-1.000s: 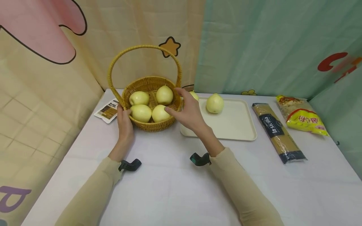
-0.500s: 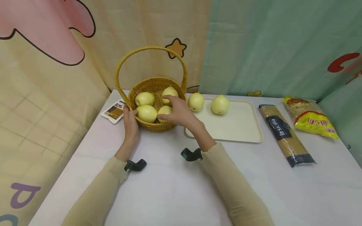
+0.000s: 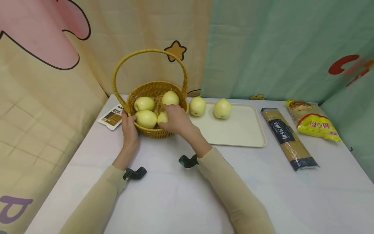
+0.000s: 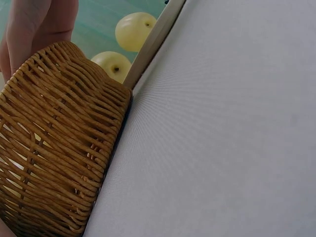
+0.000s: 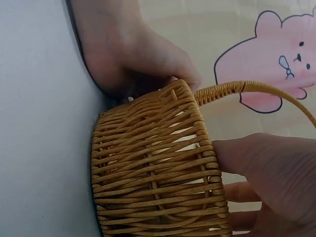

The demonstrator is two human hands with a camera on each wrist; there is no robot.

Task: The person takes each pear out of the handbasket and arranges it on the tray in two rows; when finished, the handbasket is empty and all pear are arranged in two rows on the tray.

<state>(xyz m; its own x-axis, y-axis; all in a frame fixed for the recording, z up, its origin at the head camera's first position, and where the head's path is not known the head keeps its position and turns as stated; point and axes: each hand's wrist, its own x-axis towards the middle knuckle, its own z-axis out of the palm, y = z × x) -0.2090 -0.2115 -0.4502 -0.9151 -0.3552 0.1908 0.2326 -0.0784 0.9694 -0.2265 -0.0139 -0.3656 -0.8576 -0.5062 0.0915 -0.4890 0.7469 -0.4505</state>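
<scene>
A wicker basket (image 3: 155, 133) with a tall arched handle holds several pale yellow pears. My left hand (image 3: 130, 131) grips its left rim, thumb over the edge; in the right wrist view this left hand (image 5: 143, 54) is against the basket's far side. Over the front right rim reaches my right hand (image 3: 179, 121), its thumb and fingers around the front right pear (image 3: 162, 117), which is partly hidden beneath it. In the right wrist view the wicker wall (image 5: 153, 168) covers the right fingertips. Two more pears (image 3: 197, 106) (image 3: 222, 108) are at the cream tray (image 3: 239, 130).
Left of the basket lies a small white-and-brown packet (image 3: 112, 117). Right of the tray are a pack of spaghetti (image 3: 284, 135) and a yellow food bag (image 3: 314, 120). Curtains (image 3: 263, 48) hang behind the white table (image 3: 163, 201).
My right hand has moved left from the basket's right rim and lowered onto the front right pear. The pear at the tray's left has come into full view. My left hand stays on the rim.
</scene>
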